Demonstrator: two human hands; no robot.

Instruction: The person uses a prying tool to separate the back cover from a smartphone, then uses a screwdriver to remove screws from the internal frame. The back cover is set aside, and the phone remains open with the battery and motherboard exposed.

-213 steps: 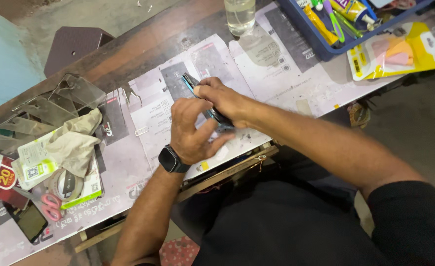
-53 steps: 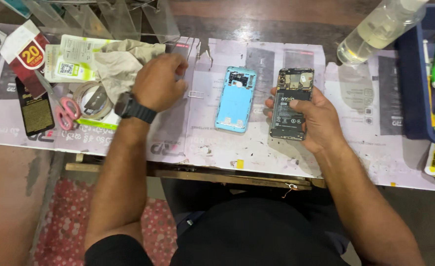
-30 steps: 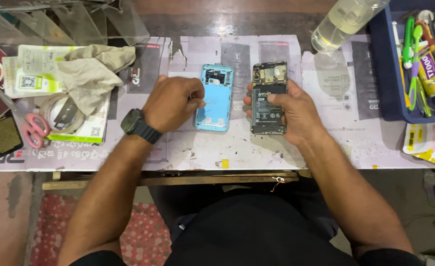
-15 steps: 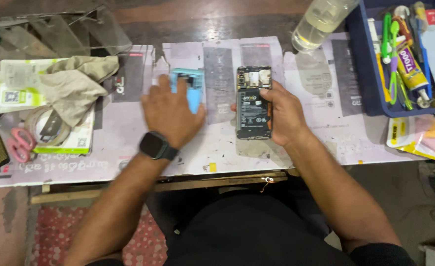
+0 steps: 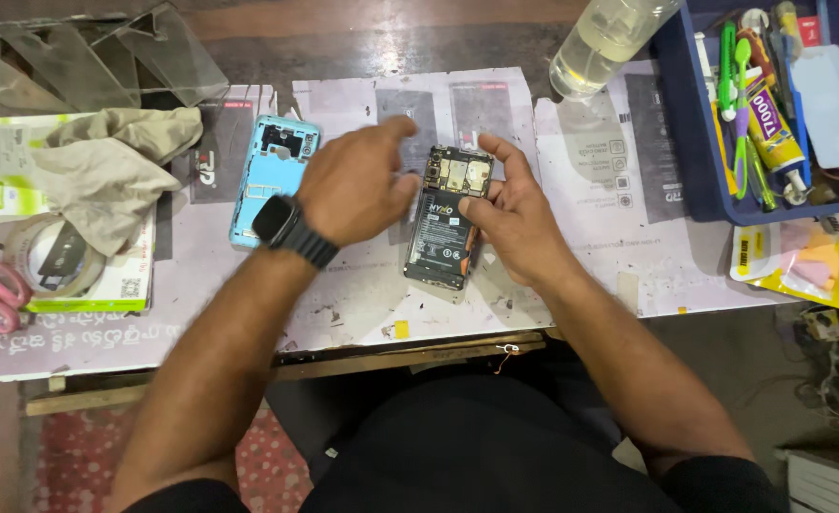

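You are working on the opened black phone with its battery and circuit board bared (image 5: 446, 220), at centre frame. Your right hand (image 5: 509, 214) grips its right edge; your left hand (image 5: 358, 182), loosely curled and empty, reaches in. Next calls for a steady hold. Half a second ago that hand covered the light-blue plastic back cover (image 5: 274, 176), now left of centre.

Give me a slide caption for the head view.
Both hands over an opened phone; blue back cover beside.
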